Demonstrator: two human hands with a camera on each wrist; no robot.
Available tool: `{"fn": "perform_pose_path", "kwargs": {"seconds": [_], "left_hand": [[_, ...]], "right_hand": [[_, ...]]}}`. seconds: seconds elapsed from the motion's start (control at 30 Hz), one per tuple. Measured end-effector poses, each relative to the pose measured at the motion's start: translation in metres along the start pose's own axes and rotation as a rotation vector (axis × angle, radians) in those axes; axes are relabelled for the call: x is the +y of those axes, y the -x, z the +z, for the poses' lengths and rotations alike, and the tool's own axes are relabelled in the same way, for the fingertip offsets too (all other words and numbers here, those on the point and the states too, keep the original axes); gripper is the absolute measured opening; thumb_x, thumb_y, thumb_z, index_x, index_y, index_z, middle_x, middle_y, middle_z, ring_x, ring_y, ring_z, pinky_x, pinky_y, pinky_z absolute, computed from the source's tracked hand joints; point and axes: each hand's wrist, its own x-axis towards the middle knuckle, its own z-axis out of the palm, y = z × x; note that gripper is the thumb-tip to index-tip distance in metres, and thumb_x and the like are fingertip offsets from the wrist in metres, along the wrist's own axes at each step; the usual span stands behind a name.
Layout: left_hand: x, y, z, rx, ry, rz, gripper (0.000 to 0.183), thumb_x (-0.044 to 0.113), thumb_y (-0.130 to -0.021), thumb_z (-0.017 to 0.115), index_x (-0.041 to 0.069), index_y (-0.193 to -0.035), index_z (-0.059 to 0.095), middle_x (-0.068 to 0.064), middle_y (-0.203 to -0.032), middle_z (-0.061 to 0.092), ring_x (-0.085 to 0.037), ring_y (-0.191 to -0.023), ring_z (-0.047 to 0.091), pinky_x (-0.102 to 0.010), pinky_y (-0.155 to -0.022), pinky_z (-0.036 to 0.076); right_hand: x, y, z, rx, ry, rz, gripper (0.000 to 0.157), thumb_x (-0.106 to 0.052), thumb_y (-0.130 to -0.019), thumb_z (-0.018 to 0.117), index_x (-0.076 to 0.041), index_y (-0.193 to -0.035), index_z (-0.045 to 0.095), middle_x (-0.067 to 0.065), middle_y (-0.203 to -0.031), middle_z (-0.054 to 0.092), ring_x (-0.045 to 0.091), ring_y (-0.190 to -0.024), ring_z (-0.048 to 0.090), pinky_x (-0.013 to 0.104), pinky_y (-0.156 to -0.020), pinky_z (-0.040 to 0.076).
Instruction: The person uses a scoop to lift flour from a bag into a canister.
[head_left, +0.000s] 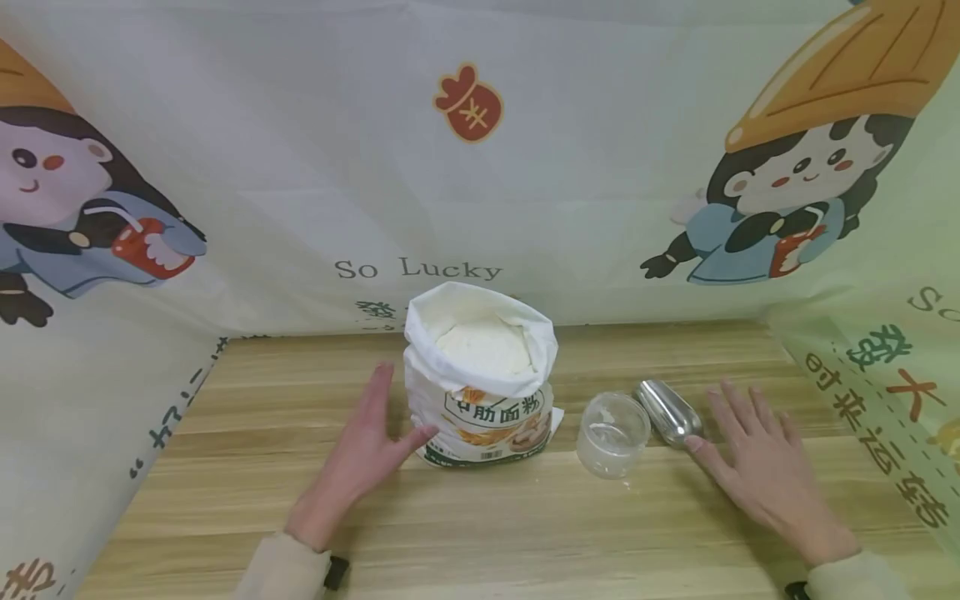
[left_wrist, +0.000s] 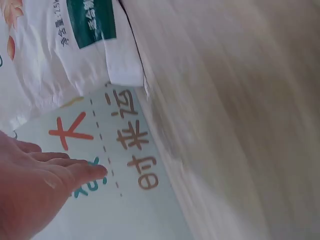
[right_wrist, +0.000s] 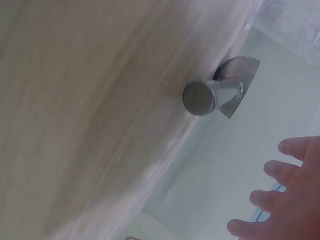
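Observation:
A white bag of flour [head_left: 491,417] stands upright on the table, its top folded open and pale flour [head_left: 486,346] showing inside. My left hand [head_left: 360,458] is at the bag's left side with fingers spread; whether the thumb touches the bag I cannot tell. In the left wrist view, part of the bag [left_wrist: 60,65] lies beyond the left hand [left_wrist: 40,185]. Right of the bag sits a clear round container [head_left: 613,437]. Beside it lies a metal scoop [head_left: 670,411], its handle toward me. My right hand [head_left: 765,475] has its fingers spread, the thumb close to that handle [right_wrist: 199,98].
The wooden table [head_left: 510,542] has a printed cloth [head_left: 600,167] hanging behind it and along both sides. A small white piece [head_left: 556,420] shows at the bag's right edge. Tiny specks lie near the container.

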Motion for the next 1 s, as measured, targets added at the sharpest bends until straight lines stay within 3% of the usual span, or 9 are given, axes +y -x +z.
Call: {"fn": "perform_pose_path", "kwargs": {"seconds": [0.2,0.37,0.57,0.73,1.0], "left_hand": [[0.005,-0.012,0.007,0.015,0.172,-0.021,0.106,0.063,-0.078,0.067,0.021,-0.156,0.010,-0.016,-0.157,0.021,-0.039,-0.140,0.024,-0.063,-0.108,0.024],[0.008,-0.018,0.011,0.020,0.276,-0.048,0.102,0.059,-0.079,0.071,0.024,-0.156,0.013,-0.013,-0.156,0.025,-0.035,-0.140,0.026,-0.060,-0.110,0.024],[0.011,-0.023,0.016,0.006,0.407,-0.087,0.097,0.050,-0.079,0.075,0.027,-0.154,0.018,-0.013,-0.146,0.042,-0.032,-0.131,0.042,-0.052,-0.106,0.036],[0.012,-0.026,0.021,-0.018,0.476,-0.128,0.101,0.045,-0.074,0.080,0.027,-0.153,0.020,-0.013,-0.135,0.052,-0.032,-0.121,0.051,-0.053,-0.100,0.043],[0.016,-0.029,0.027,-0.029,0.543,-0.153,0.105,0.033,-0.067,0.087,0.023,-0.151,0.023,-0.011,-0.130,0.054,-0.031,-0.117,0.053,-0.054,-0.099,0.044]], "right_hand": [[-0.002,0.002,0.002,-0.003,0.003,-0.002,0.073,-0.047,-0.099,0.046,-0.009,-0.154,0.019,0.018,-0.158,0.013,0.043,-0.143,0.003,0.074,-0.105,0.008],[-0.003,0.002,0.002,-0.006,0.003,-0.002,0.073,-0.048,-0.099,0.046,-0.009,-0.155,0.018,0.018,-0.158,0.014,0.043,-0.143,0.003,0.073,-0.105,0.008],[-0.004,0.001,0.002,-0.005,0.003,-0.002,0.072,-0.048,-0.099,0.046,-0.006,-0.153,0.024,0.020,-0.158,0.016,0.043,-0.143,0.004,0.073,-0.106,0.006],[-0.005,0.002,0.002,-0.006,0.001,-0.005,0.072,-0.047,-0.099,0.046,-0.003,-0.152,0.026,0.021,-0.157,0.019,0.043,-0.143,0.004,0.073,-0.106,0.008],[-0.006,0.003,0.001,-0.018,-0.029,0.001,0.069,-0.046,-0.099,0.047,-0.003,-0.150,0.030,0.023,-0.155,0.022,0.047,-0.141,0.010,0.076,-0.098,0.020]]}}
